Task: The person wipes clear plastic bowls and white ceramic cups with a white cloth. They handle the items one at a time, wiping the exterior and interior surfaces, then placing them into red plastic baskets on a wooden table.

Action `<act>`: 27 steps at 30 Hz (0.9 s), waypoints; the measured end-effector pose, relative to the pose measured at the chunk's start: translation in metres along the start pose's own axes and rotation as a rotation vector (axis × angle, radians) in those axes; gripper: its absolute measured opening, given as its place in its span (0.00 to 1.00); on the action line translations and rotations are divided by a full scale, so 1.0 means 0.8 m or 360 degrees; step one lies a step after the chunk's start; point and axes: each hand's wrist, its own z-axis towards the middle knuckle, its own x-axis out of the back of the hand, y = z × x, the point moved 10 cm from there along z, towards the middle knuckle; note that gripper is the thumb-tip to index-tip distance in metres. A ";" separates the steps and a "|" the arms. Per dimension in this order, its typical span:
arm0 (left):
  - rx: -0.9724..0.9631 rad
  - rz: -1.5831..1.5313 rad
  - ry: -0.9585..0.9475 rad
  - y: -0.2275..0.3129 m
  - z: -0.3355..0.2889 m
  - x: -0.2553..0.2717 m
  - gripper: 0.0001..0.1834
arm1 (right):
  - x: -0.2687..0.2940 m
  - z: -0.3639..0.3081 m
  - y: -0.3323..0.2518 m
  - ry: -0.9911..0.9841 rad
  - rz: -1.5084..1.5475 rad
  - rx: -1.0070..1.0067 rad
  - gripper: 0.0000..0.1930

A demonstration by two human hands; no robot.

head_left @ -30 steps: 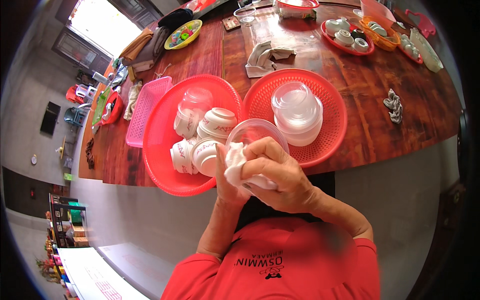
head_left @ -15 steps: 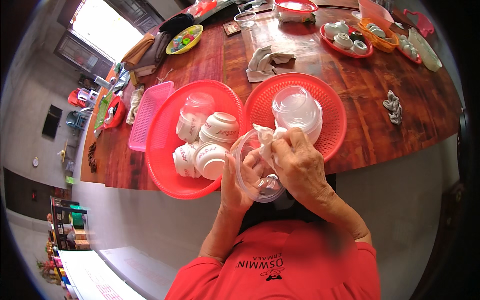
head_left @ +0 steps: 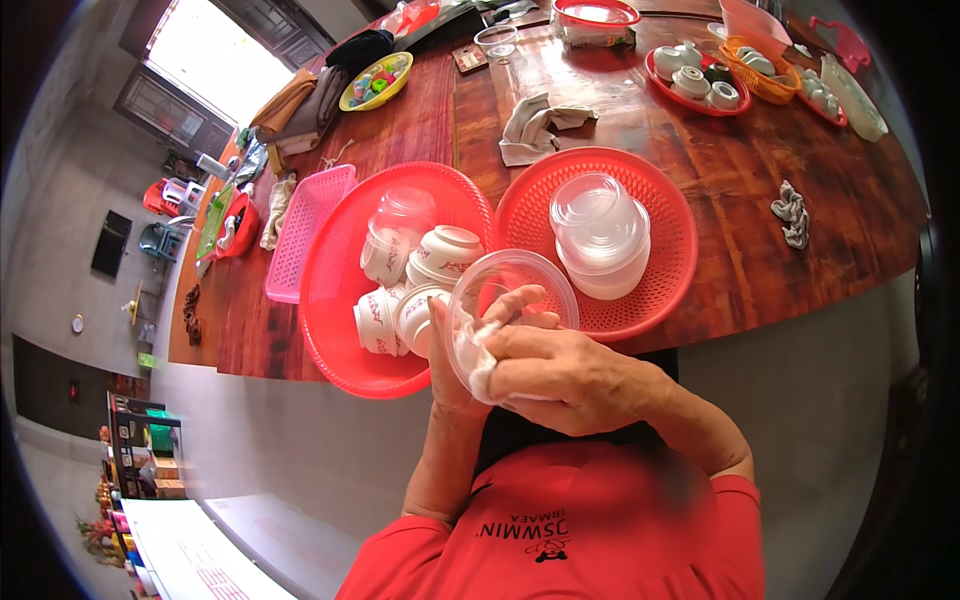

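A clear plastic bowl is tilted in front of me at the table's near edge. My left hand grips it from the left and behind, its fingers partly seen through the clear plastic. My right hand is closed on a white cloth, which presses against the bowl's lower left rim. Just beyond, a red basket holds a stack of clear plastic bowls, upside down. To the left, a second red basket contains several white patterned bowls and a clear plastic bowl.
A pink basket sits left of the red baskets. Crumpled cloths lie on the wooden table, another grey cloth at right. Farther back are a yellow bowl of colourful items and a red tray with a white tea set.
My right hand has moved the cloth left and down along the clear bowl's rim. The bowl has turned, its opening now facing more upward.
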 end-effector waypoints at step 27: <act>-0.0414 0.0360 -0.0122 0.028 -0.004 -0.008 0.44 | 0.039 -0.008 -0.002 0.0471 -0.0466 -0.0230 0.15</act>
